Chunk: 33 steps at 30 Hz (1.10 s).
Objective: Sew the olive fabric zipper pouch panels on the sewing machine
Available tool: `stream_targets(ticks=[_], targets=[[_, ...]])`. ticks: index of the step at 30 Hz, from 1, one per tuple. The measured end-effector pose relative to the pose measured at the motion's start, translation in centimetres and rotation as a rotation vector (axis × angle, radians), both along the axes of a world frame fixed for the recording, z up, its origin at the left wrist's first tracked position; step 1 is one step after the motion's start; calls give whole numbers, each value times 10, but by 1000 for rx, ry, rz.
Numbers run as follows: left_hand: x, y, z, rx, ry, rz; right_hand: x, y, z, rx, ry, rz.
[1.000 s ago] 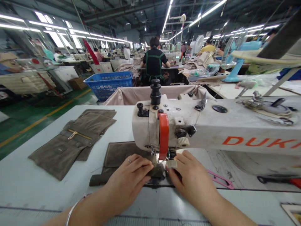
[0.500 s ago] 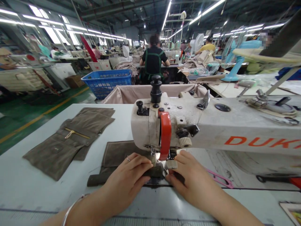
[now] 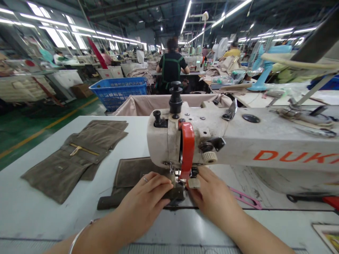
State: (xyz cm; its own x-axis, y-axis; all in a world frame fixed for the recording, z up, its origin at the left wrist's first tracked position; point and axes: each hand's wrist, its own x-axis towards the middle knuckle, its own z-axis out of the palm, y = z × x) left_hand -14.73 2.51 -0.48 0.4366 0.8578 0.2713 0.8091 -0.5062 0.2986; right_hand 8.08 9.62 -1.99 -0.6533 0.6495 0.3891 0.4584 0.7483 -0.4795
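A white sewing machine [image 3: 238, 141] with a red guard [image 3: 187, 150] stands before me on a pale table [image 3: 29, 204]. A dark olive fabric piece [image 3: 131, 173] lies under its head. My left hand [image 3: 145, 201] presses on that fabric just left of the needle, fingers curled together over its edge. My right hand [image 3: 212, 197] rests on the fabric right of the needle, fingers bent toward the presser foot.
A stack of olive fabric pieces with a brass zipper [image 3: 76, 155] lies at the table's left. Pink snips [image 3: 243, 199] lie right of my hands. A blue basket [image 3: 119, 91] and a cloth bin [image 3: 159, 104] stand behind the table. A person in black [image 3: 172, 68] sits ahead.
Both hands stay at the needle, nudged slightly toward it. The view has shifted a little; the fabric looks barely moved.
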Motion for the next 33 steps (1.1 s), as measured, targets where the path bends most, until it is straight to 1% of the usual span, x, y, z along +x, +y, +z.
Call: stream_targets(ticks=[1, 3, 6, 11, 14, 18, 22, 25, 28, 33], targets=[[1, 0, 0, 16, 4, -6, -1, -3, 2, -32, 18, 65], [1, 0, -1, 37, 4, -27, 0, -9, 7, -95, 36, 128], [1, 1, -3, 32, -28, -34, 2, -12, 13, -144, 12, 126], [0, 3, -2, -136, -134, 32, 3, -10, 15, -144, -14, 119], [1, 6, 1, -161, -173, 49, 1, -9, 13, -127, -26, 95], [5, 5, 2, -119, -135, 3, 1, -10, 13, -117, -62, 115], [10, 0, 2, 14, 41, -76, 2, -14, 14, -124, -14, 102], [11, -1, 3, 101, 142, -116, 0, -17, 12, -88, -14, 110], [10, 0, 3, 108, 122, -130, -2, -18, 7, -74, -47, 103], [6, 6, 0, 66, -11, -108, -6, -17, 3, -80, -80, 98]])
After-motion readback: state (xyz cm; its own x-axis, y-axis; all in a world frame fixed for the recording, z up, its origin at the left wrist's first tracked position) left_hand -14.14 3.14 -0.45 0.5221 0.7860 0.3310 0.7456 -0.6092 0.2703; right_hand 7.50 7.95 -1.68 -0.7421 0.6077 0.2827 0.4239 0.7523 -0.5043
